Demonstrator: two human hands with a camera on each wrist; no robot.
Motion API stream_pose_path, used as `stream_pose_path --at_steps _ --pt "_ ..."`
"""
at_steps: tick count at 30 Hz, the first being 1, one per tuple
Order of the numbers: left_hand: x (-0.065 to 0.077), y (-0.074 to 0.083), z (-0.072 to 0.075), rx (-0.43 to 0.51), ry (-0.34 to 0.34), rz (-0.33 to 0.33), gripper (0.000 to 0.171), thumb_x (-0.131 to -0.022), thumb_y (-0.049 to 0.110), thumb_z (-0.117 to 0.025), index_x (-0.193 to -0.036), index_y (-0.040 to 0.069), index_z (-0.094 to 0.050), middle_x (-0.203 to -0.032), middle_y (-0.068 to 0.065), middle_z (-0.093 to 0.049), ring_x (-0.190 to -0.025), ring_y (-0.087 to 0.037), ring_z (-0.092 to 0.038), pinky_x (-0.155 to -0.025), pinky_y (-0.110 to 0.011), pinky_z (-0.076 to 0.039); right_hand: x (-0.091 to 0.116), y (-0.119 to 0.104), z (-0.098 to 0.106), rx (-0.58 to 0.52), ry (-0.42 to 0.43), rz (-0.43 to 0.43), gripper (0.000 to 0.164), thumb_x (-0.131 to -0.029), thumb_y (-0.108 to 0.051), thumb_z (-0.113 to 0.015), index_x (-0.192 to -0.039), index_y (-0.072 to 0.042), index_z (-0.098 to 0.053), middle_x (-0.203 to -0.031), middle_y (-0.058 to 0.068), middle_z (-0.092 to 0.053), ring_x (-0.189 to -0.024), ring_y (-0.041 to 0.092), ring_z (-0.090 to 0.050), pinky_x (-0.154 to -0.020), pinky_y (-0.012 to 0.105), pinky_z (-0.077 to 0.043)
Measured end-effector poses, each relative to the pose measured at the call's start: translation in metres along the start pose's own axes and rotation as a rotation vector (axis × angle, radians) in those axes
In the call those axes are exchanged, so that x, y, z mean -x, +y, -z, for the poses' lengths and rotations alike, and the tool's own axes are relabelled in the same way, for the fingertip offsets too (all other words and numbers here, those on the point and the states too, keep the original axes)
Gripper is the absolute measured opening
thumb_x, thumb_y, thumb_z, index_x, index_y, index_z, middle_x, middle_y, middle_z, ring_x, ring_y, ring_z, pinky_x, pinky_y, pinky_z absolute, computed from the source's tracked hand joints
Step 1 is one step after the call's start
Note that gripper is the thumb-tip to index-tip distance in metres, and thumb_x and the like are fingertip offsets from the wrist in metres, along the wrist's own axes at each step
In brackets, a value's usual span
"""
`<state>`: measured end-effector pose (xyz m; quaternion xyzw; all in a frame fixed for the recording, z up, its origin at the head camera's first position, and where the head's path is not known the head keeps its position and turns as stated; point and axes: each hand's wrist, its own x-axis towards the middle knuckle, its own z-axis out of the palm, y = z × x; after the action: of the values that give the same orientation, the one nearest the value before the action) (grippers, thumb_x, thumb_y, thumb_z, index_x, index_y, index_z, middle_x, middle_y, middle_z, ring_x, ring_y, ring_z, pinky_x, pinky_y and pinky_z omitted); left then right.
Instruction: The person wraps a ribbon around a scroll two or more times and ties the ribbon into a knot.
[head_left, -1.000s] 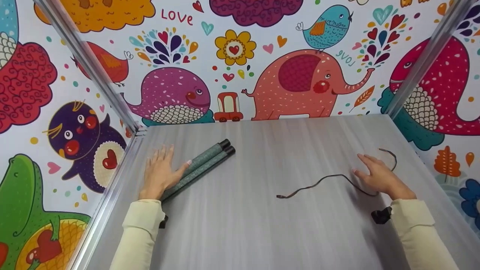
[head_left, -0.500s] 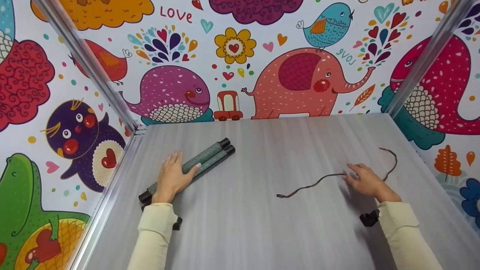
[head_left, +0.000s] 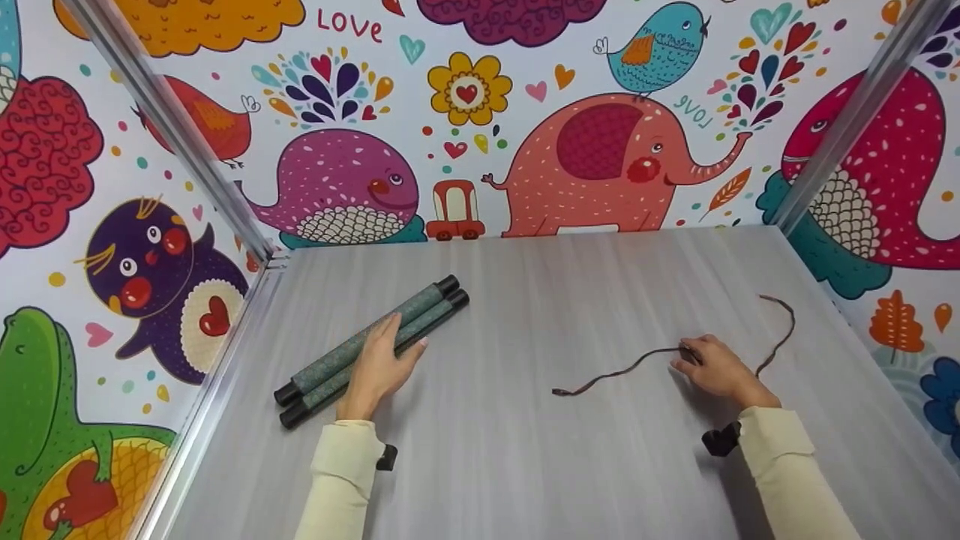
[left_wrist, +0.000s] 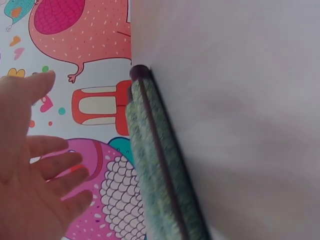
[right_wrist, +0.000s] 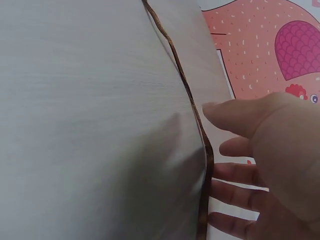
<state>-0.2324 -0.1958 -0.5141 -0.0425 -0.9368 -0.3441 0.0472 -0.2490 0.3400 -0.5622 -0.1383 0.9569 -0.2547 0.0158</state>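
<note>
A green-grey patterned scroll, rolled into two parallel rolls with black end caps, lies slanted on the left of the table. My left hand is over its middle in the head view, fingers extended and thumb apart. The left wrist view shows that hand's fingers spread loosely beside the scroll. On the right a thin brown cord runs in a wavy line. My right hand reaches down to its middle, fingertips right at the cord. In the right wrist view its thumb and fingers stand apart along the cord.
The grey wood-grain table backs onto a wall printed with cartoon animals. Metal frame posts rise at both back corners. A small black camera mount sits on each wrist, below the cream sleeves.
My left hand has moved right across the scroll, uncovering its near end. My right hand has moved left and lower along the cord, its fingers bending toward it. Scroll and cord lie about where they were.
</note>
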Motion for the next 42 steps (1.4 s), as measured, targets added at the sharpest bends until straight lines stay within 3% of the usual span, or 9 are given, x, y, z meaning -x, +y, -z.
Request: stream_pose_path --at_steps 9,15,19,27,36,42 --pt "0.003 0.01 -0.028 0.064 -0.03 -0.024 0.063 -0.097 0.03 -0.064 -0.146 -0.003 -0.044 -0.146 -0.027 -0.047 -0.136 -0.043 -0.042 -0.112 -0.055 -0.032 -0.002 -0.004 -0.007 -0.047 0.002 -0.171 0.03 -0.094 -0.017 -0.065 -0.107 0.009 -0.06 -0.102 0.024 -0.057 -0.093 0.039 -0.057 -0.081 0.058 -0.043" --pt "0.003 0.015 -0.052 0.139 -0.107 -0.067 0.055 -0.097 0.026 -0.063 -0.141 -0.005 -0.049 -0.13 -0.028 -0.059 -0.118 -0.041 -0.059 -0.099 -0.054 -0.045 -0.004 -0.014 -0.012 -0.04 -0.026 -0.229 0.014 -0.093 -0.012 -0.061 -0.091 0.001 -0.058 -0.087 0.016 -0.06 -0.081 0.031 -0.056 -0.071 0.048 -0.043" --pt "0.003 0.018 -0.067 0.167 -0.151 -0.094 0.05 -0.098 0.024 -0.062 -0.137 -0.006 -0.052 -0.125 -0.028 -0.062 -0.113 -0.04 -0.062 -0.095 -0.053 -0.048 -0.005 -0.022 -0.014 -0.036 -0.069 -0.25 0.012 -0.093 -0.011 -0.057 -0.084 -0.003 -0.058 -0.081 0.011 -0.057 -0.075 0.027 -0.054 -0.066 0.042 -0.04" --pt "0.003 0.031 -0.087 0.177 -0.193 -0.136 0.045 -0.098 0.019 -0.06 -0.134 -0.007 -0.055 -0.122 -0.027 -0.063 -0.112 -0.039 -0.063 -0.095 -0.051 -0.049 -0.006 -0.036 -0.023 -0.061 -0.088 -0.196 0.01 -0.091 -0.009 -0.057 -0.084 -0.003 -0.061 -0.084 0.011 -0.059 -0.079 0.025 -0.054 -0.071 0.044 -0.043" --pt "0.003 0.052 -0.098 0.175 -0.224 -0.146 0.045 -0.099 0.022 -0.059 -0.136 -0.004 -0.054 -0.125 -0.023 -0.063 -0.116 -0.036 -0.061 -0.098 -0.05 -0.048 -0.013 -0.063 -0.035 -0.178 -0.051 -0.106 0.008 -0.093 -0.003 -0.055 -0.086 -0.004 -0.058 -0.079 0.005 -0.057 -0.073 0.018 -0.049 -0.067 0.032 -0.039" --pt "0.006 0.07 -0.112 0.179 -0.242 -0.173 0.044 -0.1 0.025 -0.059 -0.135 -0.001 -0.056 -0.127 -0.018 -0.064 -0.12 -0.032 -0.06 -0.101 -0.046 -0.046 -0.02 -0.091 -0.053 -0.284 -0.114 -0.004 0.007 -0.095 -0.001 -0.056 -0.089 -0.004 -0.057 -0.077 0.002 -0.058 -0.069 0.014 -0.052 -0.063 0.029 -0.042"
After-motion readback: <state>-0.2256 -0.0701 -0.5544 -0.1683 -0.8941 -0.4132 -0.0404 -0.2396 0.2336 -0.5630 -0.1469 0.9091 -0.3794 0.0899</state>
